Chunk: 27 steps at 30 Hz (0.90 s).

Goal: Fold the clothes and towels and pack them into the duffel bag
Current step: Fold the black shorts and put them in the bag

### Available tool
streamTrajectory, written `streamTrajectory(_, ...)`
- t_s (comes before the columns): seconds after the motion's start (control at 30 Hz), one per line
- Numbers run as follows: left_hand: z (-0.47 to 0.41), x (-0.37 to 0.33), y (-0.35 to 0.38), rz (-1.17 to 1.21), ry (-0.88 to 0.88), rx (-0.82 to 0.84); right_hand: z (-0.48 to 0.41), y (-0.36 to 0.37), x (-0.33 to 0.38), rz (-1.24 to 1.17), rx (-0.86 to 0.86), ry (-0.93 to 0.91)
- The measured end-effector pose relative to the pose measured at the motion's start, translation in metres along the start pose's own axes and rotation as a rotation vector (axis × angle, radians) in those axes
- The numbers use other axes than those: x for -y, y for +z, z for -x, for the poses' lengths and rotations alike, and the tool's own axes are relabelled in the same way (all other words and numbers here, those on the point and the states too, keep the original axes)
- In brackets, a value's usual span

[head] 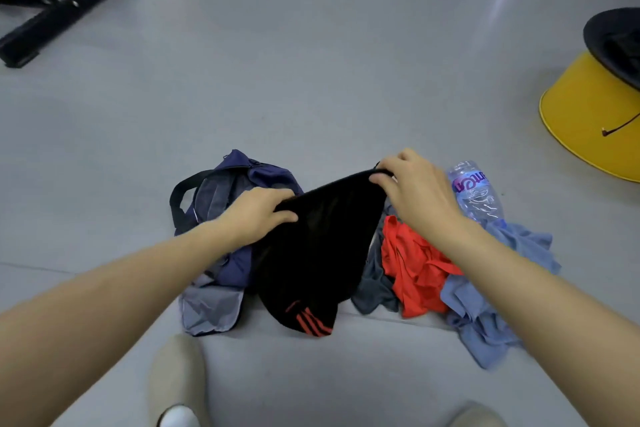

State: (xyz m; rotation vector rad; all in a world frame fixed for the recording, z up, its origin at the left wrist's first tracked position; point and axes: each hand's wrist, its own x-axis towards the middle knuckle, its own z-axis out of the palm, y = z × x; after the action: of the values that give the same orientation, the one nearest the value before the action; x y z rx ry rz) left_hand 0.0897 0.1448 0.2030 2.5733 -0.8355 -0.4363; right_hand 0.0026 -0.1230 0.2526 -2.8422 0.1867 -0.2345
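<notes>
My left hand and right hand each grip the black garment's top edge. The duffel bag sits under my left hand.

Black garment between both hands
</notes>
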Motion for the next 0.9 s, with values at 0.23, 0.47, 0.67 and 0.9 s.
streamTrajectory(0.23,-0.066,0.008,-0.080,-0.232,0.071,-0.227,-0.058,-0.037,-0.027,0.134,0.023,-0.032)
streamTrajectory(0.47,-0.063,-0.052,-0.184,-0.371,0.310,-0.463,-0.080,-0.143,-0.016,0.032,-0.151,-0.059)
streamTrajectory(0.67,-0.034,-0.044,-0.155,-0.497,0.481,-0.525,-0.040,-0.112,-0.027,-0.020,-0.078,-0.184)
streamTrajectory(0.9,0.000,0.056,0.096,-0.345,0.292,-0.073,0.102,0.150,-0.062,-0.175,0.196,0.042)
